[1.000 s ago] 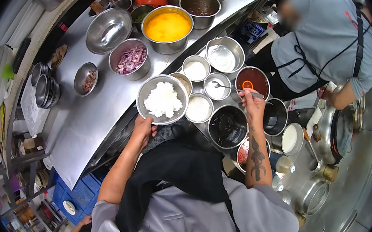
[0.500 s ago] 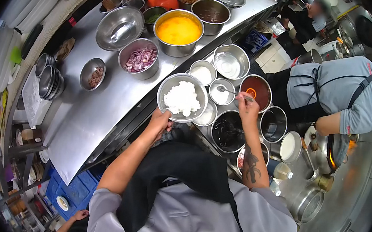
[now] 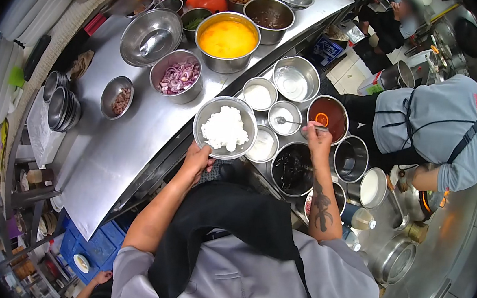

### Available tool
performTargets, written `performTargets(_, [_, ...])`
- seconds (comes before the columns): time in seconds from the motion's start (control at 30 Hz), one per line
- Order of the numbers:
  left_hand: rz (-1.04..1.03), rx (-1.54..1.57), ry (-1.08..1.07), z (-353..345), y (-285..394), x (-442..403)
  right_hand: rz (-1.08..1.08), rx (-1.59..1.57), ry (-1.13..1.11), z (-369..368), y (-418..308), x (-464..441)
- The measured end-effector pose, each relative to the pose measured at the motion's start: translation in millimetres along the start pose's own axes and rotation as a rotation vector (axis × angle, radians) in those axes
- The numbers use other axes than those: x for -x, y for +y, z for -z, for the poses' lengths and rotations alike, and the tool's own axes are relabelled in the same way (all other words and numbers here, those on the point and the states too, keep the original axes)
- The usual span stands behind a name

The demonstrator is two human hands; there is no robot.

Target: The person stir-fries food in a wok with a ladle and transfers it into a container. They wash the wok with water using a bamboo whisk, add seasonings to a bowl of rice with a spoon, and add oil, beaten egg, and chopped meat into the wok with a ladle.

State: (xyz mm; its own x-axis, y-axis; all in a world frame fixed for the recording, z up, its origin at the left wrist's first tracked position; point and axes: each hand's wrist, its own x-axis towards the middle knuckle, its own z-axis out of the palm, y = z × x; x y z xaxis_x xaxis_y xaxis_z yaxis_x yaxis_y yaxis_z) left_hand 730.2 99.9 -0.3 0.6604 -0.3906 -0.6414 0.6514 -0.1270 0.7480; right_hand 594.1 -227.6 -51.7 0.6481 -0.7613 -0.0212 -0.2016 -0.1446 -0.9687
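My left hand [image 3: 199,160] is closed on the near rim of a metal bowl [image 3: 197,139], which holds a mound of white rice [image 3: 226,128]. In my right hand [image 3: 317,135] is the handle of a spoon [image 3: 291,122]; its head dips into a small pot of white grains [image 3: 280,113]. Close around it stand another pot of white powder [image 3: 257,94], a third white-filled pot [image 3: 263,146], a pot of red-brown sauce [image 3: 335,112] with an orange ring in it, and a pot of dark liquid [image 3: 293,169].
On the steel counter [image 3: 98,157] to the left stand a pot of sliced red onion [image 3: 179,79], a pot of yellow liquid [image 3: 227,37] and a small bowl of chopped meat [image 3: 121,100]. A co-worker [image 3: 433,123] bends over a wok [image 3: 432,198] at the right.
My left hand has drawn the rice bowl slightly left and down. The spoon's head has dropped lower into the small pot. The co-worker at the right has shifted rightward.
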Motion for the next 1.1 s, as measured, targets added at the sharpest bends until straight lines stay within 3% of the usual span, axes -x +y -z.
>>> performTargets(0.13, [-0.012, 0.016, -0.090, -2, -7, -17, -0.117, -0.174, 0.010, 15, -82, 15])
performTargets(0.23, [0.010, 0.066, -0.147, -14, -8, -30, 0.033, -0.180, 0.012, 5, -126, 31])
performTargets(0.33, [0.082, 0.139, -0.219, -15, 7, -20, 0.229, 0.020, 0.043, -11, -100, 23])
performTargets(0.4, [0.073, 0.147, -0.214, 2, 5, -15, 0.396, 0.242, 0.045, -22, -42, 4])
performTargets(0.5, [0.046, 0.213, -0.253, 47, 9, 10, 0.329, 0.519, -0.064, -39, -4, 15])
performTargets(0.63, [0.015, 0.330, 0.012, 129, 9, 60, 0.218, 0.528, -0.048, -53, 7, 43])
performTargets(0.73, [-0.019, 0.405, 0.203, 207, -15, 72, 0.281, 0.601, 0.035, -53, 11, 65])
performTargets(0.87, [-0.059, 0.458, 0.407, 298, -39, 63, 0.366, 0.622, 0.174, -64, -47, 111])
performTargets(0.93, [-0.042, 0.468, 0.334, 345, -52, 52, 0.497, 0.677, 0.283, -63, -40, 130])
performTargets(1.0, [-0.112, 0.543, 0.303, 355, -49, 52, 0.384, 0.693, 0.324, -63, -65, 168])
performTargets(1.07, [-0.166, 0.720, -0.047, 350, -32, 58, 0.326, 0.667, 0.378, -52, -78, 202])
performTargets(1.1, [-0.038, 0.751, -0.014, 357, -34, 51, 0.314, 0.671, 0.419, -43, -84, 220])
